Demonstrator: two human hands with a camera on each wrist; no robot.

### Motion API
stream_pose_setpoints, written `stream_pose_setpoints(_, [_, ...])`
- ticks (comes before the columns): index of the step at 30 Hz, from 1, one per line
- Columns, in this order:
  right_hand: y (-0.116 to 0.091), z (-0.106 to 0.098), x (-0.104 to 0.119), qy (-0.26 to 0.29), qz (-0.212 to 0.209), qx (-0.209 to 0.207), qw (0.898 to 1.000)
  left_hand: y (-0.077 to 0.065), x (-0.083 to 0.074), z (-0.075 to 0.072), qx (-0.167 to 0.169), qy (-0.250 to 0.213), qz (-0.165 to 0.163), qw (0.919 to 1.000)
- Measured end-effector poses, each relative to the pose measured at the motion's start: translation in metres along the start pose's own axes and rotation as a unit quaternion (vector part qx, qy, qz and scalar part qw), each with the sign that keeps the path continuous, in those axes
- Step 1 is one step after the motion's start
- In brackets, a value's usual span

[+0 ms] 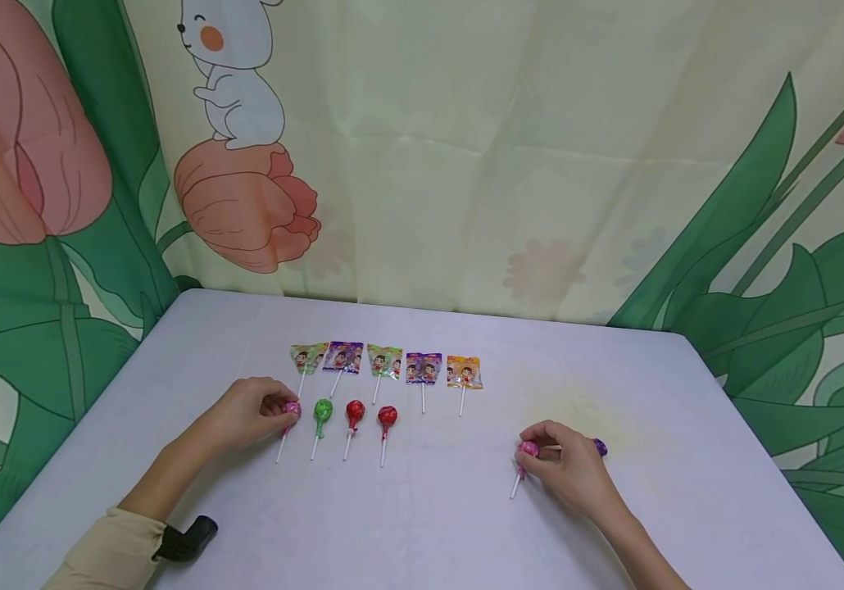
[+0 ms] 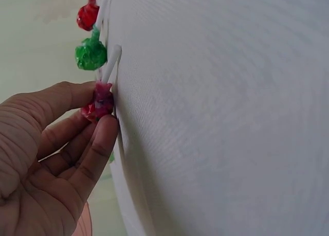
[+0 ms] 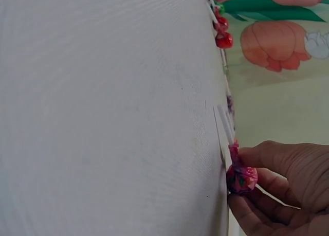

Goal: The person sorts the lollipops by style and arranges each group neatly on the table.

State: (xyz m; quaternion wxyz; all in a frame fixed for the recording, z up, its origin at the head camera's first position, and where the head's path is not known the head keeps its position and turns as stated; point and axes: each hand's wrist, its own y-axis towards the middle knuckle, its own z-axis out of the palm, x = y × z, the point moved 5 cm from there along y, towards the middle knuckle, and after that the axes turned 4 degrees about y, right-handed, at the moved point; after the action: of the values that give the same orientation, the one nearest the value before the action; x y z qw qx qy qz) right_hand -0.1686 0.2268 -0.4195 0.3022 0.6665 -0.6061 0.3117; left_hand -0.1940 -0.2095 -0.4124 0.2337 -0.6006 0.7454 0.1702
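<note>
At the left end of the front row, my left hand (image 1: pixel 256 414) pinches a pink lollipop (image 1: pixel 292 408) by its wrapped head, its white stick pointing toward me. To its right lie a green lollipop (image 1: pixel 323 410) and two red lollipops, one (image 1: pixel 355 411) beside the other (image 1: pixel 387 416). Farther right, my right hand (image 1: pixel 565 467) holds another pink lollipop (image 3: pixel 242 179) between thumb and fingers, its stick slanting down to the cloth. A purple lollipop (image 1: pixel 600 447) lies just behind that hand, partly hidden by it.
Behind the front row lies a row of flat-wrapped lollipops: green (image 1: pixel 309 357), purple (image 1: pixel 343 357), green (image 1: pixel 385 360), purple (image 1: pixel 424 368) and orange (image 1: pixel 464 372). A white cloth covers the table (image 1: pixel 407 524). A printed curtain (image 1: pixel 422 164) hangs behind it.
</note>
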Motion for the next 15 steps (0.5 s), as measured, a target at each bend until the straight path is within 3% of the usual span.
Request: stream_pose_setpoints(15, [0.0042,0.0054,0.0074,0.002,-0.015,0.002,1.000,0.0001,0.0005,0.0001,0.000,-0.002,0.003,1.0000])
